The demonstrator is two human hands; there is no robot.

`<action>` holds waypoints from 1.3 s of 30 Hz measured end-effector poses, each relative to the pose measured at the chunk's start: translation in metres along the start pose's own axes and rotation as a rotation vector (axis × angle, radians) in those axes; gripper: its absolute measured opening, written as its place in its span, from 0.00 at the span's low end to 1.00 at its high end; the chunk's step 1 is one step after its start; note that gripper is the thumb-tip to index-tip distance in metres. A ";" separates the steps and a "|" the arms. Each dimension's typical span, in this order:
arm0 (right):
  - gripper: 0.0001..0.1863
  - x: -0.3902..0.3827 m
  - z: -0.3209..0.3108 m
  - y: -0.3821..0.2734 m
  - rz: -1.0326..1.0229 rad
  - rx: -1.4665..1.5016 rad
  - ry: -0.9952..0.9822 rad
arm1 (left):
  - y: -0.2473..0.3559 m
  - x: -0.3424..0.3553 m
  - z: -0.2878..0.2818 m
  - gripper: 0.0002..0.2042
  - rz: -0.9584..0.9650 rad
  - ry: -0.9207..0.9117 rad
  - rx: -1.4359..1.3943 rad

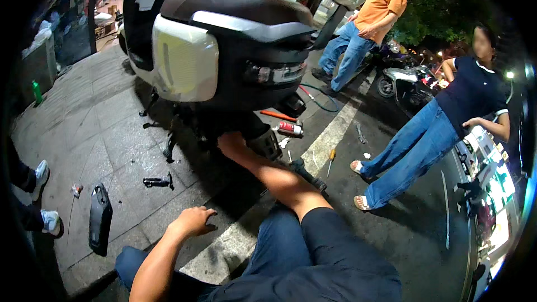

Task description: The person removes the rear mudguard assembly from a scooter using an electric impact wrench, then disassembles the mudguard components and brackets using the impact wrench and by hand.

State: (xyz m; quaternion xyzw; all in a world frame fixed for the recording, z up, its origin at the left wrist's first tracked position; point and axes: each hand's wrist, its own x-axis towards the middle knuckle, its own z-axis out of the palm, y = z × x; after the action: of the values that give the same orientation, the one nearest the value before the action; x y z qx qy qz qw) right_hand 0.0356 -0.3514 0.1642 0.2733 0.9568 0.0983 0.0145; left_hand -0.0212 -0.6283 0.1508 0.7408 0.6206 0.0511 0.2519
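A scooter (187, 56) with a cream side panel and a dark seat stands before me. My right arm reaches under its rear; my right hand (229, 144) is mostly hidden in the dark there, its fingers out of sight. My left hand (193, 219) hovers low over the pavement, fingers loosely bent and apart, holding nothing. Near it lie a small black part (158, 182) and a long black panel (99, 218). Right of the rear wheel lie a red and white can (290, 128), an orange bar (277, 115) and a yellow-handled screwdriver (331, 156).
A person in orange (376, 11) stands behind the scooter, another in a dark shirt (467, 92) at right. Someone's sneakers (50, 221) are at left. A green bottle (37, 92), a hose (330, 105) and a parked motorbike (408, 84) are farther off. A white stripe (324, 145) crosses the ground.
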 end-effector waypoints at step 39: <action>0.20 -0.002 0.030 0.191 0.299 1.985 -0.176 | 0.029 0.092 -0.046 0.30 -0.449 0.282 -1.507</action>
State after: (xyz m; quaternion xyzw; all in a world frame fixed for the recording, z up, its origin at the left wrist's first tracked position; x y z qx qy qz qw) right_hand 0.1392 -0.1879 0.1723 0.2855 0.5574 -0.7627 -0.1614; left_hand 0.0076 -0.5304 0.1818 0.2152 0.5795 0.4978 0.6083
